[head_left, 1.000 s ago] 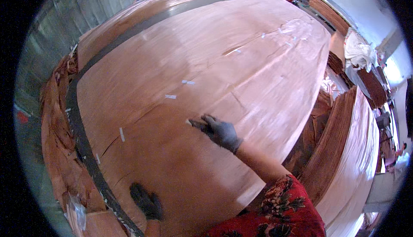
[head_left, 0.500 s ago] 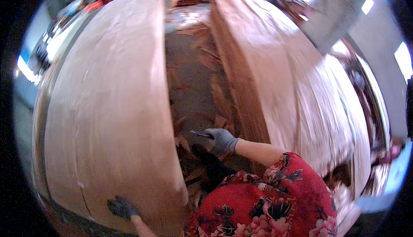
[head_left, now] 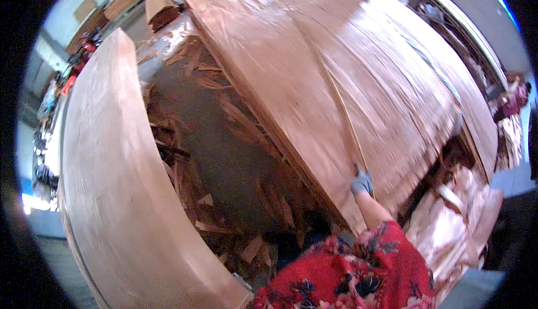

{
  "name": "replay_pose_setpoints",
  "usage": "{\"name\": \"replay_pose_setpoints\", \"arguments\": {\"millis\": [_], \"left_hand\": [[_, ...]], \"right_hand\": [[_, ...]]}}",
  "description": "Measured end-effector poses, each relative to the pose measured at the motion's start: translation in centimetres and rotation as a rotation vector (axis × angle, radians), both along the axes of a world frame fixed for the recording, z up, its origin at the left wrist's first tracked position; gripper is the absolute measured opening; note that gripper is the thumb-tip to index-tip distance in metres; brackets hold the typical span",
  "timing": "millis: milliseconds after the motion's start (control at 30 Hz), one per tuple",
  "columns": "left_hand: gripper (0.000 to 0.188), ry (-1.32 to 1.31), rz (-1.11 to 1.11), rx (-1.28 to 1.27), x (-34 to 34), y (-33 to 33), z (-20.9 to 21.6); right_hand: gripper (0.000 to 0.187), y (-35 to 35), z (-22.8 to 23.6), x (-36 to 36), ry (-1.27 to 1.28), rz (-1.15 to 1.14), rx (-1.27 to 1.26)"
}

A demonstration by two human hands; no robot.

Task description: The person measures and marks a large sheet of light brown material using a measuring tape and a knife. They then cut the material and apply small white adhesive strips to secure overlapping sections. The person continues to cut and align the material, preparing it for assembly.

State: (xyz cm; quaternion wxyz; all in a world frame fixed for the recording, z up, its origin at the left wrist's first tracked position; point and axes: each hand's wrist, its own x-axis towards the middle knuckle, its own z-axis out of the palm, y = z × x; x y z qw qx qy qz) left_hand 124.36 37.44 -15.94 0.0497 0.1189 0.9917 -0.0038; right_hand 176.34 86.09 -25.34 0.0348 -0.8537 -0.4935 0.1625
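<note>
My right hand (head_left: 362,183), in a grey glove, is over the near part of the right-hand stack of thin wood veneer sheets (head_left: 291,84). Its fingers are closed, and the end of a slim dark tool (head_left: 356,169) pokes out beyond them; blur hides what kind it is. A long pale line like a strip or split edge (head_left: 346,113) runs across the top sheet down to this hand. My left hand is out of view. On the left, a second veneer stack (head_left: 112,152) curves along the gap.
Between the stacks lies a dark floor (head_left: 196,118) littered with torn veneer scraps (head_left: 269,197). Crumpled sheets (head_left: 443,225) are heaped at the lower right. A person in dark red (head_left: 513,98) is at the far right. More stacked wood (head_left: 159,10) stands at the back.
The view has turned to the right. My right hand has gone from above the gap to the right-hand stack. My left hand, earlier flat on the left stack, has left the picture.
</note>
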Motion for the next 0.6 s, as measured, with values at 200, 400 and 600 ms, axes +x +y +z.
{"name": "replay_pose_setpoints", "arguments": {"millis": [200, 400, 600], "left_hand": [[0.062, -0.057, 0.071, 0.029, 5.8, -2.5, 0.9], [0.064, -0.106, 0.066, 0.092, 12.5, -7.2, 3.9], [0.074, -0.184, -0.063, 0.268, 17.2, -10.5, 5.6]], "right_hand": [[0.026, -2.8, -3.7, 5.2, -0.077, -0.033, -0.068], [0.036, -4.6, -6.7, 6.6, 0.585, 0.096, 0.456], [0.042, -7.1, -4.4, 6.6, 0.204, 0.301, 0.465]]}}
